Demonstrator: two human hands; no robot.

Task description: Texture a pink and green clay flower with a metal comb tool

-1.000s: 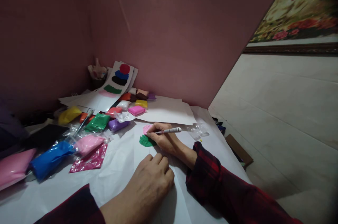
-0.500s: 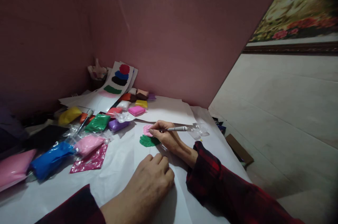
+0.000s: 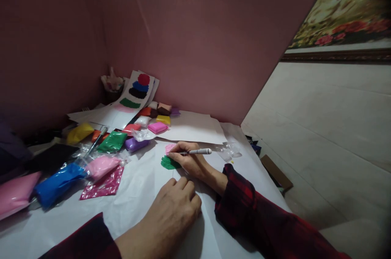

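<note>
My right hand (image 3: 191, 161) is closed round a slim tool with a striped grey-and-white handle (image 3: 200, 151). Its working end is at the lower edge of a pink clay patch (image 3: 170, 148), where this meets a textured green clay patch (image 3: 168, 162). Both patches lie on a white paper sheet (image 3: 163, 178). Nearer me, my left hand (image 3: 175, 206) rests on the sheet with its fingers curled under; whether anything is beneath them is hidden.
Bagged clay lies to the left: blue (image 3: 59, 185), pink (image 3: 102, 167), green (image 3: 112, 141) and purple (image 3: 136, 144). A sheet with coloured patches (image 3: 128, 108) leans at the back. Clear plastic wrappers (image 3: 229, 152) lie right of my right hand. A pink panel (image 3: 195, 47) stands behind.
My right hand and the tool have shifted slightly left and down, from the pink patch towards its border with the green one. My left hand has stayed in place.
</note>
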